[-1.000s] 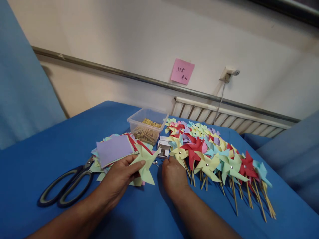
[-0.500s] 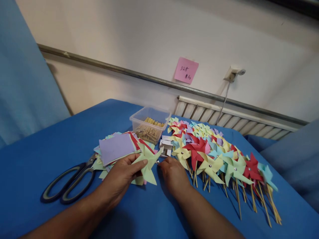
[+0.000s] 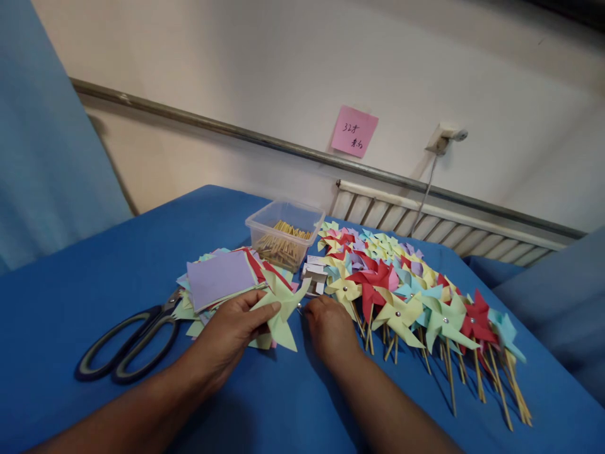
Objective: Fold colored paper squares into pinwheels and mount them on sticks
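A pale green paper pinwheel (image 3: pixel 282 310), its blades folded inward, is pinched between the thumb and fingers of my left hand (image 3: pixel 236 328). Close to its right side, my right hand (image 3: pixel 329 325) is closed at the fingertips, with a small shiny thumbtack (image 3: pixel 299 306) showing at their left edge. Beneath and behind my left hand lies a stack of coloured paper squares (image 3: pixel 221 277), purple on top. A small open white box (image 3: pixel 314 279) stands just beyond my right fingers.
Black-handled scissors (image 3: pixel 130 343) lie at the left. A clear plastic box (image 3: pixel 286 234) of short wooden sticks stands behind the paper. Many finished pinwheels (image 3: pixel 399 315) on sticks fill the right side of the blue tabletop (image 3: pixel 155 233). A radiator (image 3: pixel 454 224) runs along the wall.
My right hand has turned slightly and its fingers have shifted a little; the thumbtack stays at their tips. My left hand and the green pinwheel have hardly moved.
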The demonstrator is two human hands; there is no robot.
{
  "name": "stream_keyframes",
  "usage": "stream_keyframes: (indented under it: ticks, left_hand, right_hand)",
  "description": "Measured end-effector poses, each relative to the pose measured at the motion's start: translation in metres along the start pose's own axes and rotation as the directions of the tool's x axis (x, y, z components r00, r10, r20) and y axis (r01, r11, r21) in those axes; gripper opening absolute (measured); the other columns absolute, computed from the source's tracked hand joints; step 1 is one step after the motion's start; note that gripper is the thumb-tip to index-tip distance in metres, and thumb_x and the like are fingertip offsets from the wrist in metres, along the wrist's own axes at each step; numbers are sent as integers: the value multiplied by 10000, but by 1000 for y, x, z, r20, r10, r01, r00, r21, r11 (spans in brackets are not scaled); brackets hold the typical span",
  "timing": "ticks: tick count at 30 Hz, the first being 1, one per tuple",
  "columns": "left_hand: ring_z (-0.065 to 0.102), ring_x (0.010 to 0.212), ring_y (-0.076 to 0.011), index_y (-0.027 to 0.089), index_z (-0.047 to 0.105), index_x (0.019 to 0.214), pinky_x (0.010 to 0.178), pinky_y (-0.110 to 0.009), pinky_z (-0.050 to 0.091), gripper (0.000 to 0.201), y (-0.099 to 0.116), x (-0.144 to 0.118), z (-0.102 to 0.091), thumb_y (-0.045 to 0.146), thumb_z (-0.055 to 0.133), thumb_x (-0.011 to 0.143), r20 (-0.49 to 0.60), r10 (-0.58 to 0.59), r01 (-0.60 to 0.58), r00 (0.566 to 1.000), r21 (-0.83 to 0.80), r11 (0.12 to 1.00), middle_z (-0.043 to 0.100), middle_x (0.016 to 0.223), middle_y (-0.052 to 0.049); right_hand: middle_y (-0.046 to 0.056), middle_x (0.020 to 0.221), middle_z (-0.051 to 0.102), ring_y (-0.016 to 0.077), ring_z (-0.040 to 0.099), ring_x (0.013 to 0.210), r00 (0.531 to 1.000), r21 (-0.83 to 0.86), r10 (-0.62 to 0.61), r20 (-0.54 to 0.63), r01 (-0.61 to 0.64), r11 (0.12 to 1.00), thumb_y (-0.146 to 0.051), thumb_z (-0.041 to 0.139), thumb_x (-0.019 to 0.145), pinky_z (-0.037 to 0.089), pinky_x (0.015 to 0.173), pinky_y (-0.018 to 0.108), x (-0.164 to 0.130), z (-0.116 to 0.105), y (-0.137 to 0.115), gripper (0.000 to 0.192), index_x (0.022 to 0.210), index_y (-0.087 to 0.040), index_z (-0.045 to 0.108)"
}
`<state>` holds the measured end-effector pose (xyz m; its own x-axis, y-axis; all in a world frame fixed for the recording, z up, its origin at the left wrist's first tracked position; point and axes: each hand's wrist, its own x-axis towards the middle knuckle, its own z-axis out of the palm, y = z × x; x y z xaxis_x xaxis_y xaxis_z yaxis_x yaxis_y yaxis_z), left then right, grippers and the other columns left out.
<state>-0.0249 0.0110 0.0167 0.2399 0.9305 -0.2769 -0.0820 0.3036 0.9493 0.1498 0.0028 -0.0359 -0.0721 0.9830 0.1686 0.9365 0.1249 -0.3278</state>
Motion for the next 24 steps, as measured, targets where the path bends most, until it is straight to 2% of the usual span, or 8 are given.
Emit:
stream_keyframes:
  ticks: [4,8,12,18,21,24]
  left_hand:
    - [584,551,-138,164,644,789,522,-239,481,219,0,1,0,310,765,679,31,-22,24,999,-48,999,628,642,7]
    - [600,557,-149,166,626,746,540,-251,485,209,-1,1,-1,300,767,669,36,-19,21,999,-54,998,606,608,19]
    - [612,565,-162,168,615,736,551,-265,495,214,-3,2,-2,321,755,684,41,-14,15,999,-39,999,576,567,33]
    - [571,475,-142,166,624,771,479,-258,476,247,-6,3,-3,389,719,723,29,16,-17,999,40,999,624,569,20]
    - [584,438,-156,176,604,743,479,-270,481,248,-5,3,-4,402,704,727,-10,39,-38,999,96,995,636,529,20]
    - [610,452,-175,188,602,739,495,-274,483,222,-3,2,-3,393,686,733,-62,80,-68,995,166,984,648,516,19]
  right_hand:
    - [74,936,703,218,644,908,999,109,49,-9,-47,993,-163,558,884,435,786,286,-1,-2,3,174,939,-200,718]
    - [67,922,701,220,645,896,996,128,85,-24,-81,988,-200,592,872,434,775,284,-1,-2,4,129,918,-201,712]
    - [68,906,695,216,643,871,998,118,70,-5,-69,991,-203,582,871,429,747,281,-1,-2,5,120,888,-198,701]
    - [61,863,684,206,633,835,998,172,58,-26,-52,984,-175,587,840,424,720,278,1,-1,7,96,827,-189,681]
    - [31,786,659,179,613,740,992,327,84,-98,-48,944,-196,587,830,428,665,266,-5,-3,5,101,774,-189,670]
    - [-8,712,614,143,563,645,971,568,99,-219,44,822,-222,581,842,436,614,245,-19,-10,-6,111,762,-197,653]
